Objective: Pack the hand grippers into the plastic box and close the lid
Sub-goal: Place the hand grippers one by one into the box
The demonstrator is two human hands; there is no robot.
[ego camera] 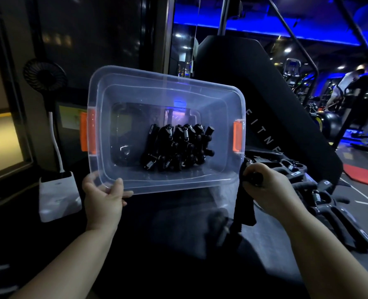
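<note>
A clear plastic box (105,87) with orange latches (237,136) on both short sides is tilted up towards me. Several black hand grippers (178,145) with metal springs lie in a heap on its bottom. My left hand (105,195) grips the box's near rim at the left corner. My right hand (265,186) is closed around a black hand gripper (244,208) just outside the box's near right corner, its handles hanging down. No lid is visible.
More black hand grippers (321,197) lie on the dark surface to the right. A white power unit (59,195) with a cable and a small black fan (45,76) stand at the left. Gym machines and a person fill the far right.
</note>
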